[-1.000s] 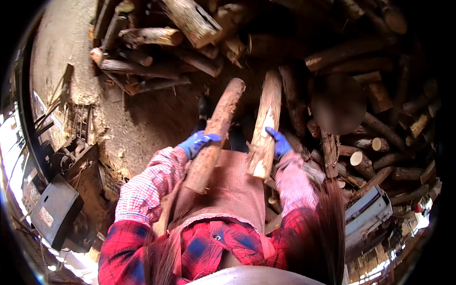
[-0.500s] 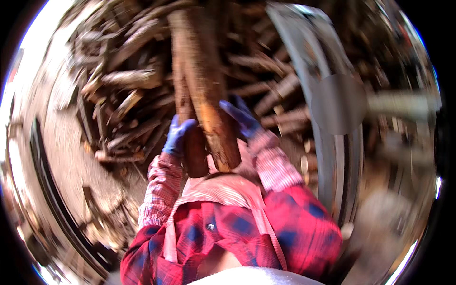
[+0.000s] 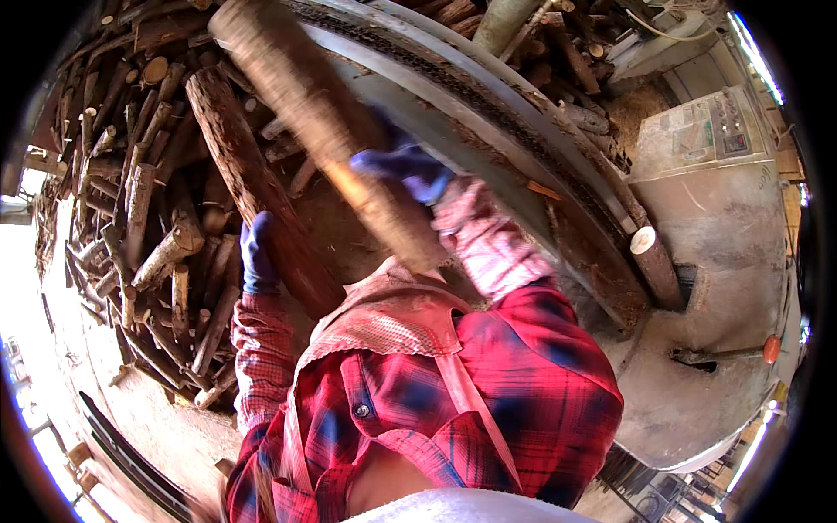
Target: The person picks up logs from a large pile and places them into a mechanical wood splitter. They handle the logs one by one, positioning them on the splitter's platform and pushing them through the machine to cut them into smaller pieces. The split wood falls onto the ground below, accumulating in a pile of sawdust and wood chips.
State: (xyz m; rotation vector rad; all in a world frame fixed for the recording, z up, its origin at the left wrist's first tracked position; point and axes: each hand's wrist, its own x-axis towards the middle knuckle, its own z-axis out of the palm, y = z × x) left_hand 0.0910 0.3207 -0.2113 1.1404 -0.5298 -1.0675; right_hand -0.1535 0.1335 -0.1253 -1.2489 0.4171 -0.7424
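My left hand (image 3: pixel 259 253), in a blue glove, is closed around a reddish-brown log (image 3: pixel 242 161) that slants away from my body. In my blue-gloved right hand (image 3: pixel 408 171) is a second log (image 3: pixel 305 91), lighter brown with a bare yellowish patch; its far end is smeared by motion. This log lies across the near side of a long metal trough (image 3: pixel 397 109), or just above it; I cannot tell whether they touch. Between the two logs there is a gap. The far fingers of both hands are partly hidden by the wood.
A large pile of cut branches (image 3: pixel 139 209) fills the left. The trough runs from upper left to lower right, with a chain-like dark strip (image 3: pixel 523 126) along it. To the right stand a short log (image 3: pixel 656 261) and a pale machine housing with a control panel (image 3: pixel 706 131).
My body has turned right, bringing the trough in front of me. The two logs, side by side before, are now apart, the right one raised and swung toward the trough.
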